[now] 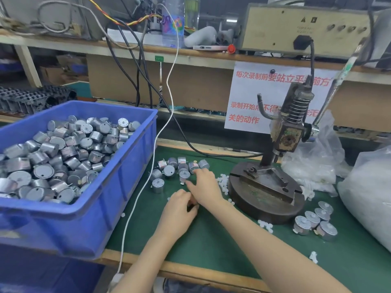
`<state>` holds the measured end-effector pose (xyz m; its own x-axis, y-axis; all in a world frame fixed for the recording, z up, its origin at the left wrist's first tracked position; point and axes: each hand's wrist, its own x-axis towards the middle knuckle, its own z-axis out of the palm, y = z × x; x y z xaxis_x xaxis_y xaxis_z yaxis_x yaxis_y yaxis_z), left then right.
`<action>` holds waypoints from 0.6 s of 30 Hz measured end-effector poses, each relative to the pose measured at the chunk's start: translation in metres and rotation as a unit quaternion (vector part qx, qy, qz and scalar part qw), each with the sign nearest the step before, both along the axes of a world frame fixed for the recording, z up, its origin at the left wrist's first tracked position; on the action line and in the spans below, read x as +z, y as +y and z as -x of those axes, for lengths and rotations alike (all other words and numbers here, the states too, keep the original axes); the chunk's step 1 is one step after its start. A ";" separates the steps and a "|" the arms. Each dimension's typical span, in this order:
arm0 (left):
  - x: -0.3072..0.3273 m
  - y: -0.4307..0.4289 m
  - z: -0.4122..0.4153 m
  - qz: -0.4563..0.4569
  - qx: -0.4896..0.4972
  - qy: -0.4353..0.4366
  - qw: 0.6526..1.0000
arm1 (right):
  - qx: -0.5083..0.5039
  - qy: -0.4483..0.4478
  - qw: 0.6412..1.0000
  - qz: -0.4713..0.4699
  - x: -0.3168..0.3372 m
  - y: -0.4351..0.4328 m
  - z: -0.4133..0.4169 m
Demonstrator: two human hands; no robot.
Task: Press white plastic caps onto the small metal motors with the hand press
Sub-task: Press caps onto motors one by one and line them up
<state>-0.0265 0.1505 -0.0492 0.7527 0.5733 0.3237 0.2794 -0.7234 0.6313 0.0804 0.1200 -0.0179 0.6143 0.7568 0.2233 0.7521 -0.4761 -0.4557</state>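
Note:
Both hands rest on the green mat in front of a cluster of small metal motors point(169, 170). My left hand point(179, 210) is curled around something small and dark that its fingers mostly hide. My right hand point(204, 187) lies just above it, fingers spread and reaching toward the motor point(184, 175) at the cluster's near edge. Loose white plastic caps point(223, 182) are scattered beside the round base of the hand press point(266, 191). Several motors with caps on them point(315, 220) stand right of the base.
A blue bin point(118, 187) full of motors fills the left side. A white cable point(135, 199) hangs across the mat beside it. Clear plastic bags point(368, 197) of white caps sit at the right. The press lever point(336, 85) slants up to the right.

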 end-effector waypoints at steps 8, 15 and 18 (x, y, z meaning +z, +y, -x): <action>0.004 0.005 -0.001 0.129 0.029 -0.058 0.989 | -0.051 0.001 0.996 0.071 -0.007 0.032 -0.007; 0.002 0.004 0.001 0.121 0.015 -0.057 0.991 | -0.082 0.032 0.996 -0.018 -0.021 0.025 -0.008; 0.000 0.004 0.001 0.104 -0.007 -0.027 0.994 | -0.063 0.156 0.978 -0.123 -0.022 0.009 -0.009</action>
<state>-0.0276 0.1548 -0.0488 0.7460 0.6213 0.2398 0.2313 -0.5793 0.7816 0.0893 0.1291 -0.0399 0.7663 0.6180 0.1756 0.5004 -0.4027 -0.7664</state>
